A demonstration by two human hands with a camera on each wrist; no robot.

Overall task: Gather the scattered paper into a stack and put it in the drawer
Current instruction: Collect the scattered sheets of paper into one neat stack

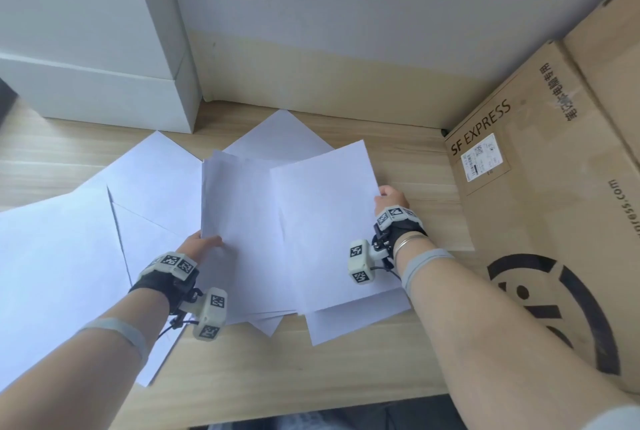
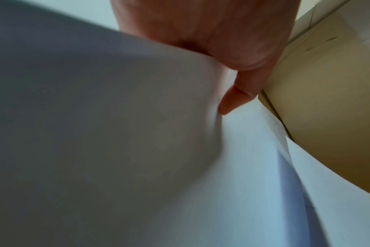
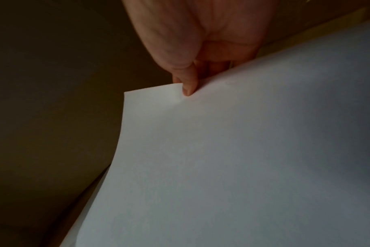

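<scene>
Several white paper sheets lie scattered over the wooden desk (image 1: 311,370). My left hand (image 1: 202,244) holds a bundle of sheets (image 1: 242,222) by its left edge, thumb on top. In the left wrist view the thumb (image 2: 232,100) presses onto the lifted paper (image 2: 137,133). My right hand (image 1: 389,199) pinches the right edge of a single sheet (image 1: 329,229) that overlaps the bundle. The right wrist view shows thumb and fingers (image 3: 188,83) pinching that sheet (image 3: 222,150) near its corner. More loose sheets (image 1: 62,256) lie at the left and one (image 1: 280,139) behind. No drawer is in view.
A large SF Express cardboard box (image 1: 540,187) stands close on the right, next to my right hand. White boxes (image 1: 86,66) are stacked at the back left. A grey wall (image 1: 346,14) runs behind the desk. The desk's front edge is near my body.
</scene>
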